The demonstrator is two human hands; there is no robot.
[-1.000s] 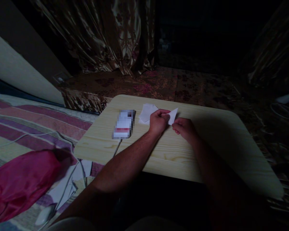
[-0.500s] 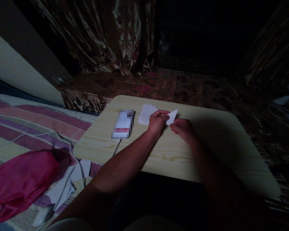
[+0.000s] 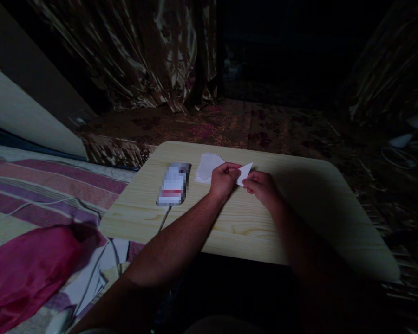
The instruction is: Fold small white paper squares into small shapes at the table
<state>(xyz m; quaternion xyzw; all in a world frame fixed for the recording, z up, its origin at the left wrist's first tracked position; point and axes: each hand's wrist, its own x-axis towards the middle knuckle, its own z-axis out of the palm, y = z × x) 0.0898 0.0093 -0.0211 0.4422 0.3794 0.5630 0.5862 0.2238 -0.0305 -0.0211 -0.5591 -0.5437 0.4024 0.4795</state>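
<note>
A small white folded paper (image 3: 245, 172) with a pointed corner sits between both of my hands, just above a low pale wooden table (image 3: 310, 208). My left hand (image 3: 222, 180) is closed, pinching the paper's left side. My right hand (image 3: 260, 187) is curled and pinches its lower right edge. More white paper sheets (image 3: 206, 167) lie flat on the table just left of my left hand.
A phone (image 3: 172, 184) with a cable attached lies on the table's left part. A striped mattress (image 3: 48, 185) with a red cloth (image 3: 31, 269) and loose white papers (image 3: 101, 269) is at left. Patterned curtains (image 3: 132, 51) hang behind; the room is dark.
Both hands keep hold of the paper and have drawn slightly closer together, so less of the paper shows. The view has shifted a little.
</note>
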